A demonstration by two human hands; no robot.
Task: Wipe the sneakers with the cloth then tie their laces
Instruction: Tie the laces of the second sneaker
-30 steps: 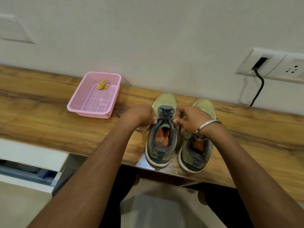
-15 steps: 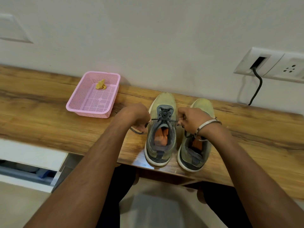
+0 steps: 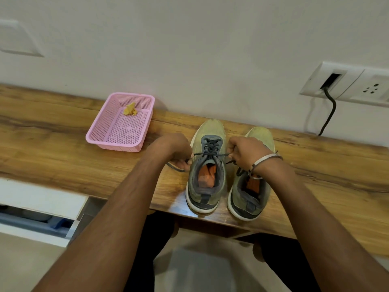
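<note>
Two olive-green sneakers stand side by side near the front edge of the wooden desk, toes toward the wall. On the left sneaker (image 3: 207, 165) the dark lace (image 3: 211, 154) is stretched taut across the tongue. My left hand (image 3: 175, 151) pinches the lace's left end just left of that shoe; my right hand (image 3: 245, 151) pinches its right end, hovering over the right sneaker (image 3: 251, 192) and hiding that shoe's lacing. A small yellow cloth (image 3: 130, 109) lies crumpled in the pink basket (image 3: 105, 134).
The pink basket sits on the desk (image 3: 52, 150) to the left of the shoes, near the wall. A socket panel (image 3: 345, 83) with a black cable hanging from it is on the wall at right. White drawers (image 3: 35, 209) stand below the desk at left.
My hands have moved apart sideways, pulling the left sneaker's lace tight across the tongue. The sneakers and basket have stayed in place.
</note>
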